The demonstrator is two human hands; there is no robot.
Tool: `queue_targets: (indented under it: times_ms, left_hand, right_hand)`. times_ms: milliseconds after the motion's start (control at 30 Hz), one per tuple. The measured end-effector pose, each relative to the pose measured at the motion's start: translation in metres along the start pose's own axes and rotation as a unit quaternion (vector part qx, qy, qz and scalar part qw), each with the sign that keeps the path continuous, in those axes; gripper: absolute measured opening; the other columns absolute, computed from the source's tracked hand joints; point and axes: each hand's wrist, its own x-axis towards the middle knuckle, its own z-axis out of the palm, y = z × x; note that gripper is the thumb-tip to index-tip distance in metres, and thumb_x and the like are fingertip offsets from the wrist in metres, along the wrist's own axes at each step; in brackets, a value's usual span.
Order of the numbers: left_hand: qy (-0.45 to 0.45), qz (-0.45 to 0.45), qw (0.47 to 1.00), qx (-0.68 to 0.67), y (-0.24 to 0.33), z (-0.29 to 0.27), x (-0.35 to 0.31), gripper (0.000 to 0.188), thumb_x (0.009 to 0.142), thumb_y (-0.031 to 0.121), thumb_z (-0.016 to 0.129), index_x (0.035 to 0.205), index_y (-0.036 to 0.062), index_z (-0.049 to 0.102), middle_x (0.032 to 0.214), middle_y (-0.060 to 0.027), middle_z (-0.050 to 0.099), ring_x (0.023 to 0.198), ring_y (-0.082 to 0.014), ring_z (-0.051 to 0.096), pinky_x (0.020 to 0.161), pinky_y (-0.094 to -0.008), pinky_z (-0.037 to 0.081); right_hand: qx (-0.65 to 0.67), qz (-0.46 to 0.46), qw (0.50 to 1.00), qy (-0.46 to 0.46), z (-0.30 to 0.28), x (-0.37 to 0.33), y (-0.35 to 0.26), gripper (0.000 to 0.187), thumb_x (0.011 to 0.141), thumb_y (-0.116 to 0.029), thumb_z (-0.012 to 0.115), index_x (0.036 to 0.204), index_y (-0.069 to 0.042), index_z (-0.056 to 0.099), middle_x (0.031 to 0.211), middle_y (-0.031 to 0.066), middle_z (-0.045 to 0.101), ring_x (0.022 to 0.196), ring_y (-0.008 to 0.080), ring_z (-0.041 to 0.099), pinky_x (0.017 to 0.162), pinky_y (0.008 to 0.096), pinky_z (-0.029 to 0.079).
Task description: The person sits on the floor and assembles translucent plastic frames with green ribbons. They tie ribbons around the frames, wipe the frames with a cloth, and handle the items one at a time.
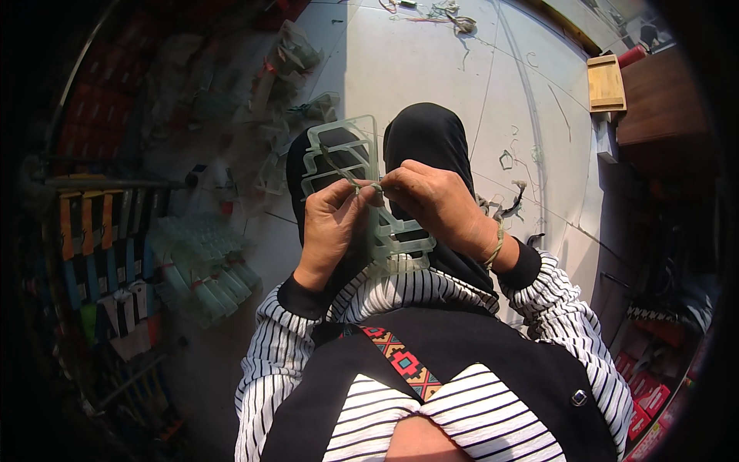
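Note:
Across my lap lies a bundle of translucent pale-green plastic frames (406, 246) with open, comb-like sections. A thin greenish cord (332, 163) runs over its upper part toward the middle. My left hand (329, 229) is closed, thumb and index finger pinching the cord against the bundle. Close beside it, the fingertips of my right hand (440, 199) are pressed together on the cord at the same spot. The exact crossing of the cord is partly hidden by the fingers. Around my right wrist sits a loop of similar cord (496, 245).
On the left, more pale-green plastic frames (204, 266) are piled on the floor beside a rack of packaged goods (100, 246). Cord scraps (506, 160) litter the pale tiles (500, 85). A wooden stool (606, 83) stands at the far right, near red boxes (647, 404).

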Motion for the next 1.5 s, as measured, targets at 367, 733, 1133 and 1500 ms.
queue_targets:
  times_ms: [367, 733, 1133, 1500]
  left_hand:
    - [0.0, -0.047, 0.996, -0.072, 0.006, 0.002, 0.001, 0.01, 0.082, 0.007, 0.066, 0.089, 0.0029, 0.06, 0.075, 0.0017, 0.058, 0.059, -0.0034, 0.048, 0.053, -0.0168, 0.037]
    - [-0.043, 0.097, 0.981, 0.165, -0.007, -0.002, 0.003, 0.02, 0.075, -0.015, 0.051, 0.087, 0.0017, 0.055, 0.087, -0.0037, 0.058, 0.077, -0.0097, 0.056, 0.067, -0.0231, 0.046]
    - [-0.067, 0.451, 0.775, 0.439, -0.006, -0.016, 0.025, 0.023, 0.064, -0.003, 0.061, 0.086, 0.0025, 0.056, 0.081, -0.0084, 0.055, 0.068, -0.0239, 0.057, 0.056, -0.032, 0.048]
    - [-0.049, 0.403, 0.808, 0.427, -0.01, -0.023, 0.017, 0.024, 0.067, -0.007, 0.065, 0.09, -0.0007, 0.061, 0.082, -0.0109, 0.057, 0.067, -0.0219, 0.059, 0.056, -0.0283, 0.048]
  right_hand:
    - [0.44, 0.242, 0.864, -0.037, 0.01, -0.01, 0.008, 0.011, 0.088, -0.011, 0.057, 0.09, -0.001, 0.056, 0.077, 0.0059, 0.058, 0.064, 0.0111, 0.054, 0.058, 0.0244, 0.044]
    - [0.016, -0.016, 0.997, -0.067, 0.0, -0.003, 0.013, 0.009, 0.078, -0.005, 0.062, 0.086, -0.004, 0.059, 0.084, 0.0078, 0.06, 0.076, 0.027, 0.059, 0.062, 0.0329, 0.046]
    - [0.365, 0.148, 0.914, -0.094, 0.014, 0.015, 0.023, 0.014, 0.083, 0.0, 0.056, 0.096, 0.004, 0.06, 0.073, 0.0023, 0.058, 0.069, 0.0073, 0.05, 0.064, 0.0222, 0.043]
    - [0.238, 0.125, 0.958, -0.105, 0.01, 0.015, 0.018, 0.016, 0.076, -0.002, 0.063, 0.091, 0.001, 0.057, 0.079, 0.0085, 0.057, 0.071, 0.0152, 0.055, 0.065, 0.0275, 0.045]
